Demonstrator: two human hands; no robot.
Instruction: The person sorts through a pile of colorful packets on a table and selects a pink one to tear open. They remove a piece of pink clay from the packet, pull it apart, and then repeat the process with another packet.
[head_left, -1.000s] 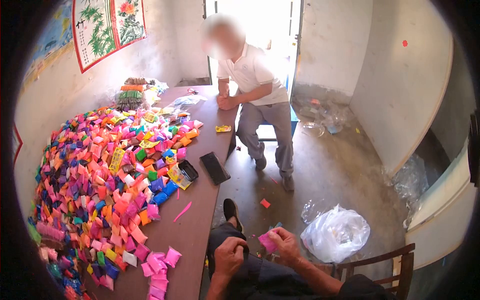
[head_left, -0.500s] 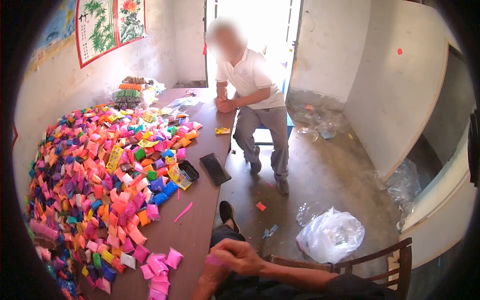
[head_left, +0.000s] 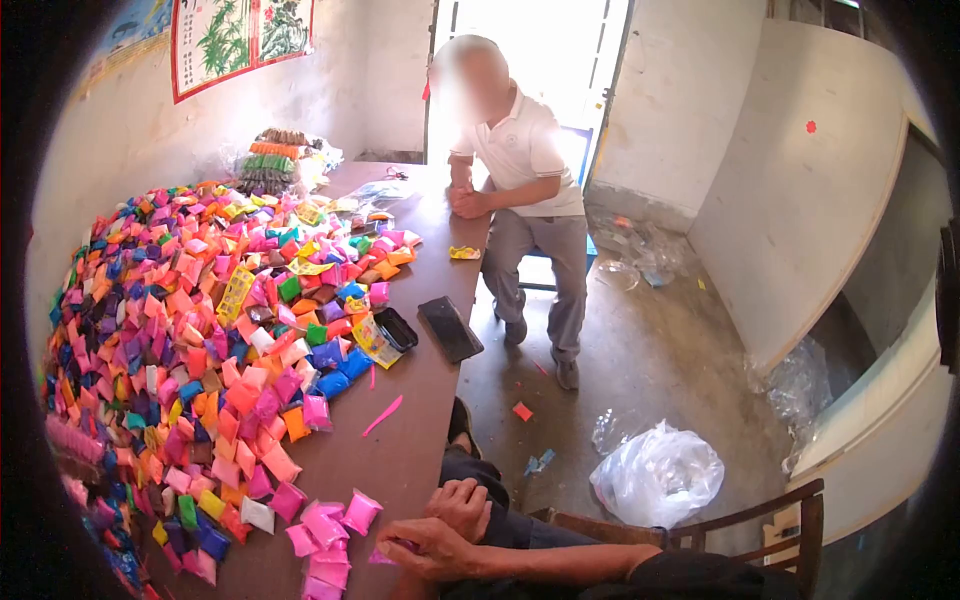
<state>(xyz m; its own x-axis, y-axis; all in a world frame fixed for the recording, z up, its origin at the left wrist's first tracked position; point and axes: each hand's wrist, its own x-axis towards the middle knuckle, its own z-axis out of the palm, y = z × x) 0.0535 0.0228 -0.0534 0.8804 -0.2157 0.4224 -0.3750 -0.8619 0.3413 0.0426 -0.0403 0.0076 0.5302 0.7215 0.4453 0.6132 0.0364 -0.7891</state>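
My right hand [head_left: 428, 549] is closed around a small pink packet [head_left: 381, 556], part of which shows past the fingers at the table's edge. It crosses in front of my left wrist. My left hand [head_left: 462, 508] lies on my dark trouser leg, its fingers loosely bent and apart, with nothing seen in them. Beside the right hand, a group of pink packets [head_left: 325, 530] lies on the brown table [head_left: 400, 440]. A large heap of colorful packets [head_left: 200, 340] covers the table's left side.
A black phone [head_left: 450, 329], a black tray [head_left: 397, 328] and a pink plastic knife [head_left: 383, 415] lie on the table. Opposite sits a person in a white shirt [head_left: 525, 160], hands together. A white plastic bag [head_left: 660, 475] stands on the floor near a wooden chair [head_left: 750, 515].
My hands have come apart. The right one moved left and down toward the table with the pink packet; the left now rests on my leg. The view has shifted slightly.
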